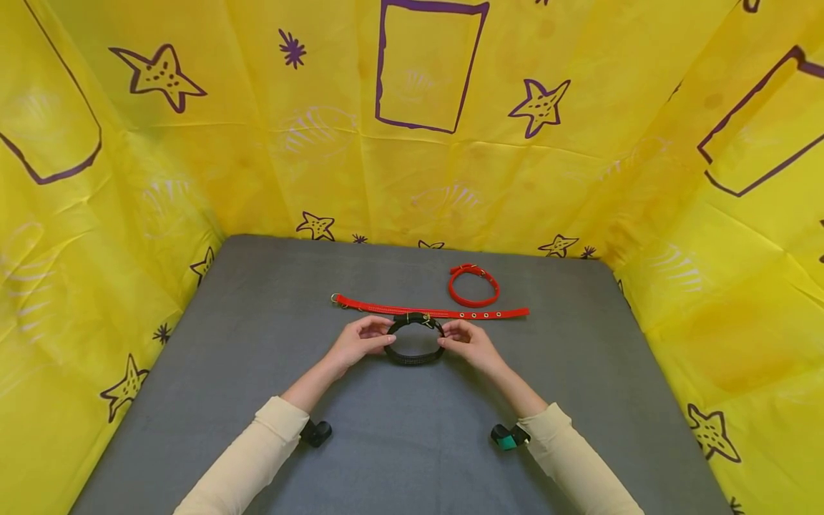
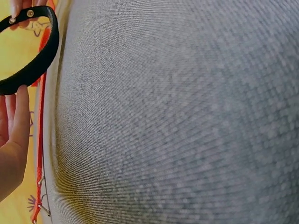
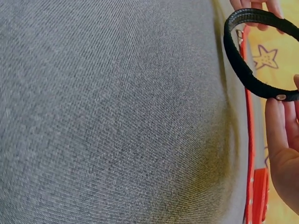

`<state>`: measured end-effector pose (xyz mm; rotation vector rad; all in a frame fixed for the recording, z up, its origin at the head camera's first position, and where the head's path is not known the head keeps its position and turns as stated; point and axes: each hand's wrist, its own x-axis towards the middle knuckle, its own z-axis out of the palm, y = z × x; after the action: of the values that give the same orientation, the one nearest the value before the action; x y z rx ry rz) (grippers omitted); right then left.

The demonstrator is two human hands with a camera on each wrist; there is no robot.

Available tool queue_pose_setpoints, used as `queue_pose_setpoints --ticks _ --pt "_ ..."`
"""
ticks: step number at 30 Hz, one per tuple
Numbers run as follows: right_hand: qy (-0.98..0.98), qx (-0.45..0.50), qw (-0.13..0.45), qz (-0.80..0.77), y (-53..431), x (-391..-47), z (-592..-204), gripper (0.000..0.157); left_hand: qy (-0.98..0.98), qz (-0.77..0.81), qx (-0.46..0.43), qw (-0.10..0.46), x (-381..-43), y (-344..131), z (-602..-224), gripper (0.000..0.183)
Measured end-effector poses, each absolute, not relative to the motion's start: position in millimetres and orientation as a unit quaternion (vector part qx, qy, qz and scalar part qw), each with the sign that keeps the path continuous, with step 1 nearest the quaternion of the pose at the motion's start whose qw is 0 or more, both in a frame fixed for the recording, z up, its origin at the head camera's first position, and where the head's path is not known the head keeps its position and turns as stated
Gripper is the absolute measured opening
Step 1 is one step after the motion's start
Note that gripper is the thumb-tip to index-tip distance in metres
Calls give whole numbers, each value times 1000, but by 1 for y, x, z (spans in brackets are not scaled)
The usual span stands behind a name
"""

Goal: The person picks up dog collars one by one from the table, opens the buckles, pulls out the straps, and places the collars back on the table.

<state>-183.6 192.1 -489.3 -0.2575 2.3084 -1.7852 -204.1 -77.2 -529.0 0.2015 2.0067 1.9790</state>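
Observation:
A black collar (image 1: 414, 360), fastened into a loop with a gold-coloured buckle at its far side, is held up between two hands. The left hand (image 1: 357, 343) pinches its left side between thumb and fingers. On the opposite side, the right hand (image 1: 473, 343) grips the band the same way. Metal eyelets show along the black collar (image 2: 43, 60) in the left wrist view. In the right wrist view, fingertips of the right hand (image 3: 286, 158) press against the band beside an eyelet.
Just beyond the hands, a red collar (image 1: 376, 307) lies stretched out flat, with a metal ring at its left end and eyelets at its right. Behind it rests a second red collar (image 1: 452, 290), buckled into a loop. Yellow printed cloth (image 1: 399, 179) encloses the grey table (image 1: 257, 286).

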Motion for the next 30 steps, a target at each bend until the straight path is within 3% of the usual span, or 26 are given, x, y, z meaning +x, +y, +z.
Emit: queue_pose_setpoints --ticks 7,15,22,30 --pt "786 -81 112 -602 193 -187 -489 29 696 694 65 174 -204 -77 -529 41" --pt "789 -82 98 -600 190 -189 -485 28 690 696 74 185 -193 -77 -501 37" --pt "780 -82 103 -612 188 -188 -484 26 696 689 69 187 -199 -78 -516 38" --pt "783 -98 94 -607 188 -187 -486 25 745 645 82 150 -207 -79 -527 41"
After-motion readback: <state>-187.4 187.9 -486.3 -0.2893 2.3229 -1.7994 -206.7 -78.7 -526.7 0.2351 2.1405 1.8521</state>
